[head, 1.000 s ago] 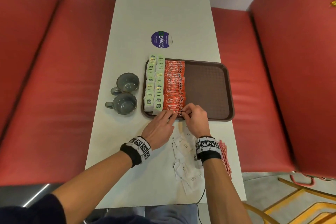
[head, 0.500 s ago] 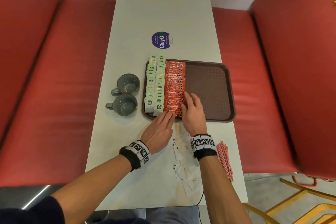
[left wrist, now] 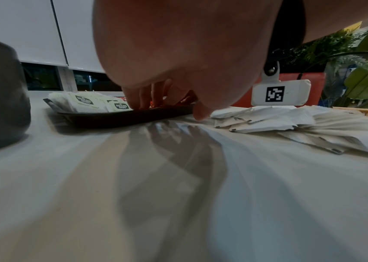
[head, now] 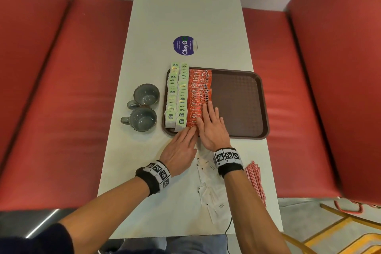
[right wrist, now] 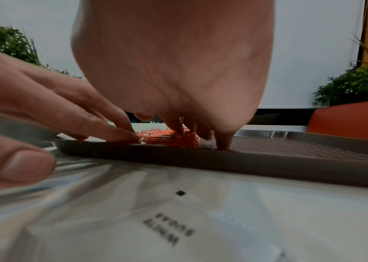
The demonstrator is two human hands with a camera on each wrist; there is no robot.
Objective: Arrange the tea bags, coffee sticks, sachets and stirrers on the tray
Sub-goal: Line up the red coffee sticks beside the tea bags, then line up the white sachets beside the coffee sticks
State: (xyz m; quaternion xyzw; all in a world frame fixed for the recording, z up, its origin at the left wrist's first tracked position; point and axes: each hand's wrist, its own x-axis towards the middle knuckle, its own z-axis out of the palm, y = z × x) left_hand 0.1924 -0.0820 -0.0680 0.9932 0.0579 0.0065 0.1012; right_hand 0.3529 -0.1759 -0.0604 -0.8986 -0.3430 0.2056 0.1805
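A brown tray (head: 239,101) holds two columns of green-and-white tea bags (head: 177,97) at its left and a column of orange coffee sticks (head: 199,93) beside them. My right hand (head: 210,113) lies flat with straight fingers along the right edge of the coffee sticks (right wrist: 178,139). My left hand (head: 188,132) rests with straight fingers on the tray's near rim (left wrist: 133,115), touching the nearest coffee sticks. White sugar sachets (head: 208,183) lie loose on the table under my right wrist. Red-and-white stirrers (head: 256,183) are piled at the table's right edge.
Two grey mugs (head: 144,107) stand just left of the tray. A round purple sticker (head: 184,45) marks the table beyond it. Red benches (head: 61,99) flank the narrow white table (head: 185,6). The tray's right half is bare.
My right hand has uncurled from pinching at the near end of the coffee sticks and slid forward, flat, along their right edge. My left hand has barely moved.
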